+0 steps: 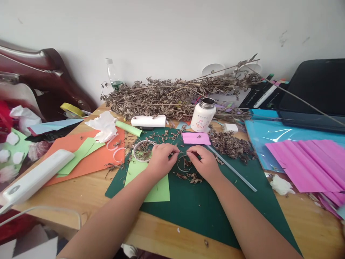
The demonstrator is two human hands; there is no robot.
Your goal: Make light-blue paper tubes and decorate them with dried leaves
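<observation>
My left hand [162, 160] and my right hand [204, 162] are close together above the green cutting mat [199, 212], their fingertips pinched. A thin strand [182, 152] runs between the fingertips; whether it is thread, wire or stem is unclear. Just below it a thin curved loop [180, 169] shows among dry leaf bits [190, 177]. Beside my left hand, a white tape roll [136, 158] with dry leaves inside lies partly over light green paper [159, 192]. A strip of pink paper [196, 138] lies beyond my right hand, near a translucent glue stick [237, 171].
Dried leafy branches [159, 95] stretch along the wall. An uncapped white bottle [202, 117] stands before them, left of a leaf pile [231, 145]. Orange paper [105, 163] and a white device [40, 176] lie left; pink crepe paper [309, 165] lies right.
</observation>
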